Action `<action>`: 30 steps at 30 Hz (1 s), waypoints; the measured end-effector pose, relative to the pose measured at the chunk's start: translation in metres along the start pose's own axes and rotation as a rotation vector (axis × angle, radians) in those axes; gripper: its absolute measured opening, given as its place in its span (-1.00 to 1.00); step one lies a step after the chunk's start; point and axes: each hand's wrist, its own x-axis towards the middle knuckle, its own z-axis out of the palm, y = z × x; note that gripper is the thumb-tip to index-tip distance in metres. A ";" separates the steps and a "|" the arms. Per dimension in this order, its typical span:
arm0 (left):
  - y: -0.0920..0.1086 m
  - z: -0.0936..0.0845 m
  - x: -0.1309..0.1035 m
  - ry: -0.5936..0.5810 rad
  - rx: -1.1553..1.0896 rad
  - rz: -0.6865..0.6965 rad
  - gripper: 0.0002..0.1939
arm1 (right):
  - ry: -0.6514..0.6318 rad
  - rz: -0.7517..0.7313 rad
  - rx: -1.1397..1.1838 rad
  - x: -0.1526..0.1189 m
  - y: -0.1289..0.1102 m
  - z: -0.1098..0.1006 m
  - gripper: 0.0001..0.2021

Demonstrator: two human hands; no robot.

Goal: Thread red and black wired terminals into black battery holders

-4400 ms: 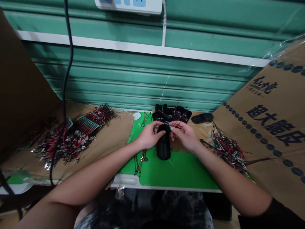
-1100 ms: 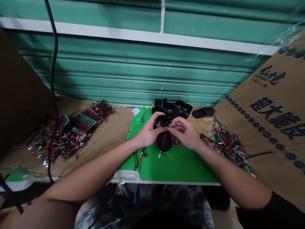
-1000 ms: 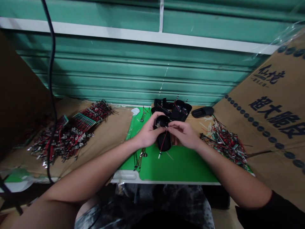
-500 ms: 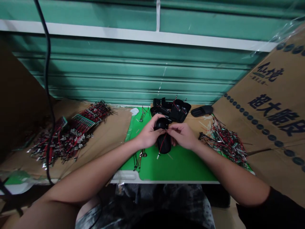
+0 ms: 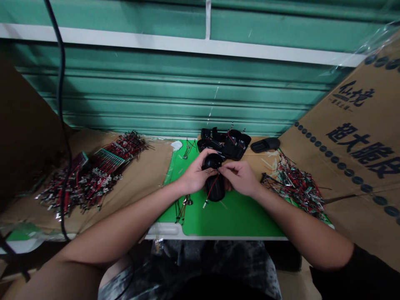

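Note:
A black, rounded plastic housing (image 5: 215,189) is held over the green board (image 5: 240,218). My left hand (image 5: 198,173) is closed around its upper left side, with the thumb lying across the middle. From the right, my right hand (image 5: 239,177) pinches a thin red and black wire (image 5: 212,189) at the housing's middle. The wire hangs down over the housing and ends in a small white connector (image 5: 204,204). What exactly sits between the right fingertips is too small to make out.
Black housings (image 5: 226,143) are heaped behind my hands, and a single black piece (image 5: 265,145) lies to their right. Piles of wired parts lie on the left (image 5: 90,179) and right (image 5: 298,185). Several loose wires (image 5: 184,206) rest near the front edge. A printed cardboard box (image 5: 356,137) flanks the right.
The wire's free end with the white connector has swung slightly left and down. Both hands keep nearly the same place on the housing.

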 end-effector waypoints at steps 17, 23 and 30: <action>-0.001 -0.001 0.002 0.034 0.036 -0.006 -0.60 | 0.016 0.011 0.016 0.000 -0.001 0.003 -0.57; -0.008 0.000 0.005 0.206 -0.285 -0.192 -0.61 | 0.064 -0.003 0.072 0.003 0.000 0.003 -0.49; 0.003 0.005 0.003 0.154 -0.438 -0.378 -0.70 | 0.111 -0.075 -0.044 0.005 0.005 -0.003 -0.53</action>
